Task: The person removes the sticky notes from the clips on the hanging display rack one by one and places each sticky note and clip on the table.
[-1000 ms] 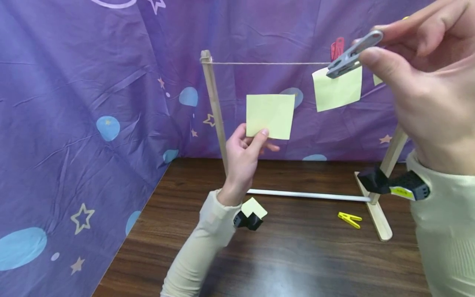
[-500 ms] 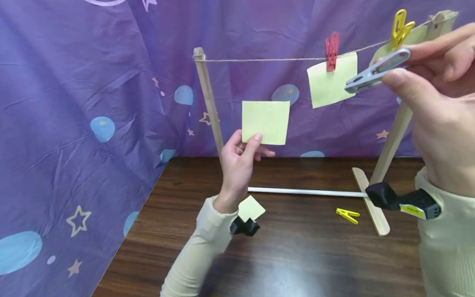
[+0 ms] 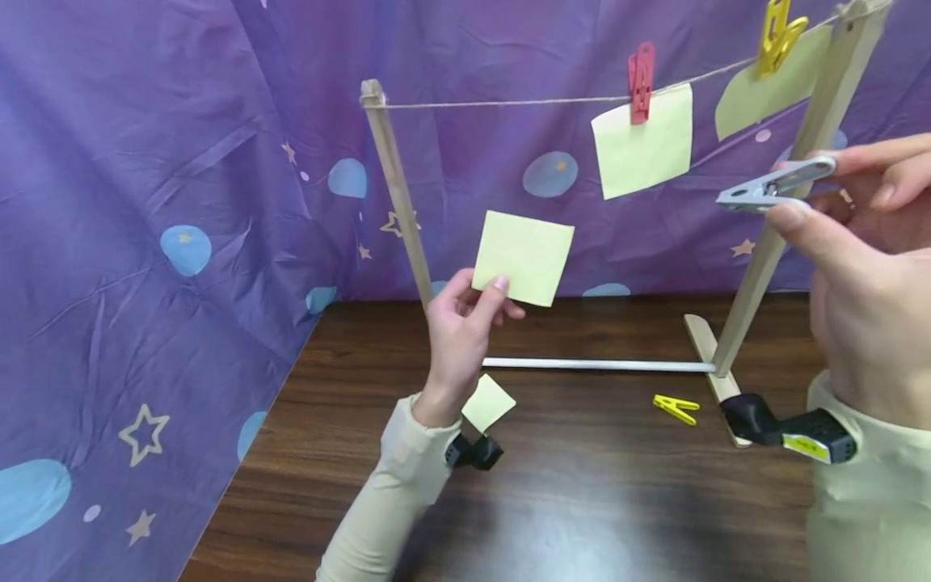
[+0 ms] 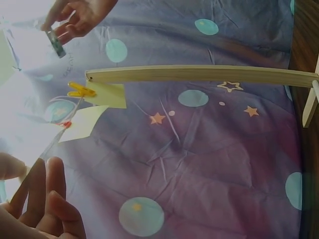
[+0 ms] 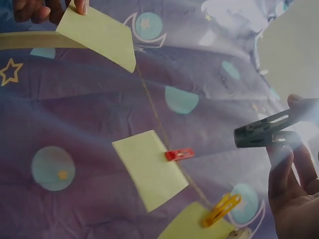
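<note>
My left hand (image 3: pixel 460 331) pinches a pale yellow sticky note (image 3: pixel 525 255) by its lower left corner, below the string (image 3: pixel 509 103). Between thumb and fingers, my right hand (image 3: pixel 873 242) holds a grey clothespin (image 3: pixel 774 186) in front of the right post, its tip pointing left. A red clothespin (image 3: pixel 641 85) fastens one sticky note (image 3: pixel 643 141) to the string. Farther right, a yellow clothespin (image 3: pixel 778 39) holds another note (image 3: pixel 771 85). In the right wrist view the grey clothespin (image 5: pixel 264 130) is apart from the string and the notes.
A yellow clothespin (image 3: pixel 676 408) and a sticky note (image 3: pixel 489 402) lie on the dark wooden table (image 3: pixel 582 485). The string runs between a left post (image 3: pixel 400 194) and a right post (image 3: pixel 756 283), joined low down by a white rod (image 3: pixel 596 365). A purple cloth hangs behind.
The head view has shifted. My right hand has moved down and right with the grey clothespin, away from the hanging note. The note in my left hand has tilted and sits lower below the string.
</note>
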Available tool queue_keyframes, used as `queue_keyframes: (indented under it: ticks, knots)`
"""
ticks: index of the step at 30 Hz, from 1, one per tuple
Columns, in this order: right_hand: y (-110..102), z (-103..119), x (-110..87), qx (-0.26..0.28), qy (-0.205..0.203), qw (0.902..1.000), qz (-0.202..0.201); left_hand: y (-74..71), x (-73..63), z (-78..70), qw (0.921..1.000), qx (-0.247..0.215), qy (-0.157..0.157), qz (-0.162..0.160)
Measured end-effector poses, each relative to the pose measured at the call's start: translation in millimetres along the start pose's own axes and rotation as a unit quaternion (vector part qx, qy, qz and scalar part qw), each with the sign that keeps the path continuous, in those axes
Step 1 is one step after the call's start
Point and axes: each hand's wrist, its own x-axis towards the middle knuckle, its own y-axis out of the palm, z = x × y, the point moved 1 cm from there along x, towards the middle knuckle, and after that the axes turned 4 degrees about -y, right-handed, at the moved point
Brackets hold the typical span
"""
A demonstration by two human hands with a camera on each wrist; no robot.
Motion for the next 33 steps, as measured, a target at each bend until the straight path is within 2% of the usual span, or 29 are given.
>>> queue_keyframes:
  ticks: [7, 15, 27, 33]
  knots:
    - [-5.1, 2.7, -13.0, 0.020, 0.016, 0.9997, -0.003, -3.6, -4.1, 6.8, 0.9998, -0.002, -0.002, 0.021]
    - [-17.5, 3.8, -25.4, 0.038, 0.031, 0.9985, -0.026, -7.1, -8.4, 15.1, 0.9985, -0.014, -0.024, 0.048]
    - [-56.7, 3.9, -53.5, -0.038, 0.049, 0.9978, -0.022, -8.8, -17.4, 31.2, 0.9946, -0.003, -0.073, 0.073]
    - [-75.0, 1.1, -65.9, -0.044, 0.078, 0.9959, 0.012, -11.3, -22.4, 42.5, 0.9929, 0.012, -0.095, 0.071]
